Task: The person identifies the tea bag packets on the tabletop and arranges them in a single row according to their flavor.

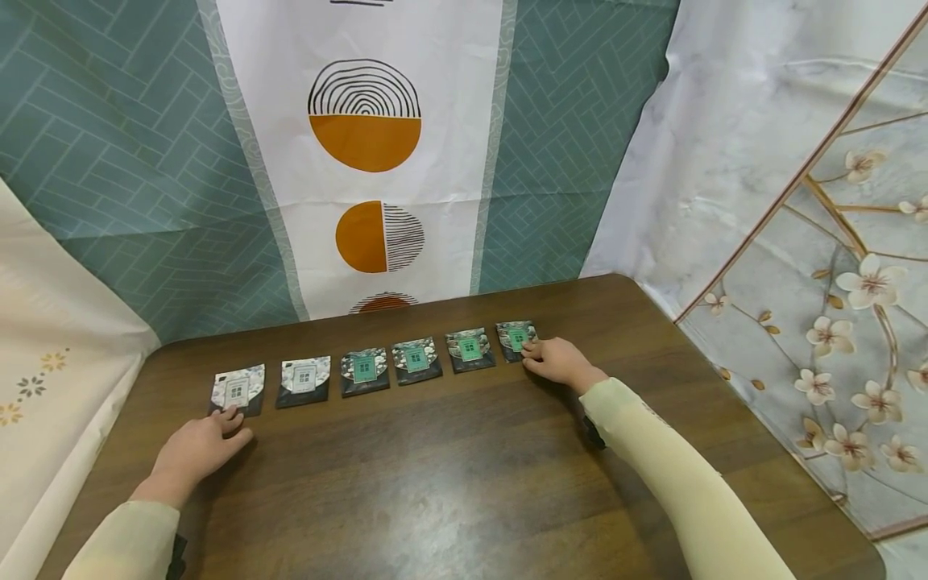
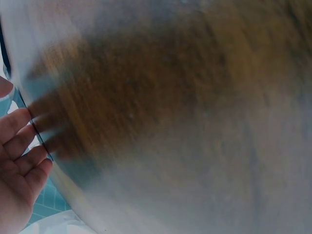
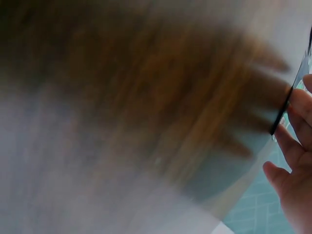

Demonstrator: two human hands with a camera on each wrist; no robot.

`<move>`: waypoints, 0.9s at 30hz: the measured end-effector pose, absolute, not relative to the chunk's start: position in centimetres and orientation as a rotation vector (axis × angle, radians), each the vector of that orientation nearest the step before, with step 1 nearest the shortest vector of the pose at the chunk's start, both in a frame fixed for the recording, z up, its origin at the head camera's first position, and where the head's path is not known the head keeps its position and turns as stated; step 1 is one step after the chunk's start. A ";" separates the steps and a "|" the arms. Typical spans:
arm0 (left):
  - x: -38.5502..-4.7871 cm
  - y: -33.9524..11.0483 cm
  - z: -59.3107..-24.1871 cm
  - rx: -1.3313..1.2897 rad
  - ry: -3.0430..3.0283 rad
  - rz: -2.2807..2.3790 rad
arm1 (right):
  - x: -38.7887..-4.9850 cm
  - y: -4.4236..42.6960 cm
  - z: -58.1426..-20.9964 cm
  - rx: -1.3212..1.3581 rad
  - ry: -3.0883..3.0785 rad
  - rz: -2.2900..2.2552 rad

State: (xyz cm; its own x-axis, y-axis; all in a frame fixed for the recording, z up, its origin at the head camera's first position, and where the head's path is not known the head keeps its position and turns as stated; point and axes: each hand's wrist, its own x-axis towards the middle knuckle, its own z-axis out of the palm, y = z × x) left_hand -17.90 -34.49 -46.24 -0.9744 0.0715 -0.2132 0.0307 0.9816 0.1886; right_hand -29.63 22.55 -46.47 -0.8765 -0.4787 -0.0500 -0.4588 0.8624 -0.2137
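Observation:
Several small flat sachets lie in a row along the back of the table. My left hand [image 1: 199, 447] touches the lower edge of the leftmost sachet [image 1: 238, 391], which has a whitish label; its fingers look relaxed. To its right lies another whitish-label sachet [image 1: 304, 380]. Fingertips of my right hand [image 1: 558, 361] rest on the lower right of the rightmost sachet [image 1: 515, 338], green-labelled. In the right wrist view, that sachet's dark edge [image 3: 285, 109] is against the fingers. The left wrist view shows the left fingers loosely bent at the table surface.
Between the hands lie two teal-label sachets [image 1: 365, 369] and a green-label sachet [image 1: 470, 350]. The brown wooden table [image 1: 406, 483] reflects light. A patterned cloth [image 1: 391, 177] hangs behind it, and a floral panel [image 1: 841, 362] stands on the right.

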 end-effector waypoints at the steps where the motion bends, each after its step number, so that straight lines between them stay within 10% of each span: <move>1: -17.9 -34.5 -46.2 0.072 2.905 0.272 | -29.6 22.4 -46.5 -0.750 2.935 -0.298; 27: -18.7 -34.3 -45.7 0.100 2.912 0.298 | -29.5 22.6 -46.3 -0.805 2.943 -0.298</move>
